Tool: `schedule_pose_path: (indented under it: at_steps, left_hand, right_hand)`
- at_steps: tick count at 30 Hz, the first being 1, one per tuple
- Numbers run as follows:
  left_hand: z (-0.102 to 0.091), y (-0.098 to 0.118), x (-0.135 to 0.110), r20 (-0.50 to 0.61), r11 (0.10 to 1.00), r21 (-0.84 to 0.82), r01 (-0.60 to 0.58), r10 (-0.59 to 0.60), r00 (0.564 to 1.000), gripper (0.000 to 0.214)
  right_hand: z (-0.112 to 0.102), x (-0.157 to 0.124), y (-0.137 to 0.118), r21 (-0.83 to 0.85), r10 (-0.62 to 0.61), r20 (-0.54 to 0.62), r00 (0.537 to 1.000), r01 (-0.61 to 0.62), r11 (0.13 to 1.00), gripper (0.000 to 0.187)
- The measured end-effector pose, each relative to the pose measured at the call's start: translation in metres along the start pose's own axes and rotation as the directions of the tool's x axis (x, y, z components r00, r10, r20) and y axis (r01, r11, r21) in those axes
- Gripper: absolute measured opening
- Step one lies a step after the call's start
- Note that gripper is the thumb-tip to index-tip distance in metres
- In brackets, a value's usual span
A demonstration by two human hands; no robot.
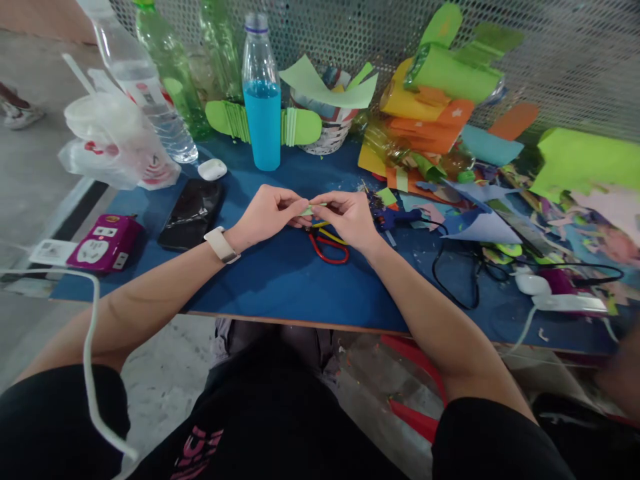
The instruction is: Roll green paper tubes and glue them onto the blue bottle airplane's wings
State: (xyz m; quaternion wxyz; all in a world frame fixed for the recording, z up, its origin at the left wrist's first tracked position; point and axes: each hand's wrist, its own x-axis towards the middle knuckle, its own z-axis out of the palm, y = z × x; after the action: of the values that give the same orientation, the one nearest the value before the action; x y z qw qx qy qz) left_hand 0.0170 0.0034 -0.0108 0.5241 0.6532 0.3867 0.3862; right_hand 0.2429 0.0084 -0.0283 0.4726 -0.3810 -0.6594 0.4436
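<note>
Between my fingertips is a small piece of light green paper, mostly hidden by the fingers. My left hand pinches one side of it, with a pale watch band on that wrist. From the other side my right hand pinches it too, so the hands nearly meet above the blue table. Just below them lie scissors with red handles, partly covered by my right hand, and a yellow strip or handle shows there. A dark blue glue gun rests right of my right hand.
A bottle with a blue lower half stands behind my hands, near a woven basket. A black phone and purple power adapter lie left. Paper scraps and a black cable cover the right side.
</note>
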Motion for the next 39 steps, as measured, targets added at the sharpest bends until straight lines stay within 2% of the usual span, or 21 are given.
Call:
schedule_pose_path:
  at_steps: [3, 8, 16, 29, 39]
  left_hand:
    - [-0.0005, -0.0003, 0.0004, 0.008, 1.0, -0.005, 0.012, -0.012, 1.0, 0.043]
    - [-0.0009, -0.0017, 0.0005, -0.031, 0.999, 0.018, -0.03, 0.031, 0.999, 0.037]
    - [-0.0002, -0.002, 0.0006, -0.022, 0.999, 0.012, -0.052, 0.052, 0.998, 0.037]
    - [-0.0015, -0.0002, 0.0002, -0.04, 0.995, 0.034, -0.096, 0.097, 0.994, 0.035]
    - [-0.0024, -0.0016, 0.0008, -0.037, 0.997, 0.001, -0.076, 0.076, 0.996, 0.035]
  right_hand:
    - [0.0002, 0.0001, 0.0003, -0.022, 0.009, 0.002, 1.0, -0.009, 1.0, 0.044]
    - [0.0014, -0.0001, 0.0, 0.027, 0.035, -0.001, 0.999, -0.035, 0.999, 0.051]
    - [-0.0002, -0.0005, -0.0006, 0.005, 0.016, 0.007, 1.0, -0.016, 1.0, 0.054]
    - [0.0035, -0.001, 0.0011, -0.001, -0.032, -0.038, 0.999, 0.032, 0.999, 0.048]
    - [0.0046, -0.0043, 0.0015, -0.014, -0.055, -0.046, 0.997, 0.054, 0.998, 0.036]
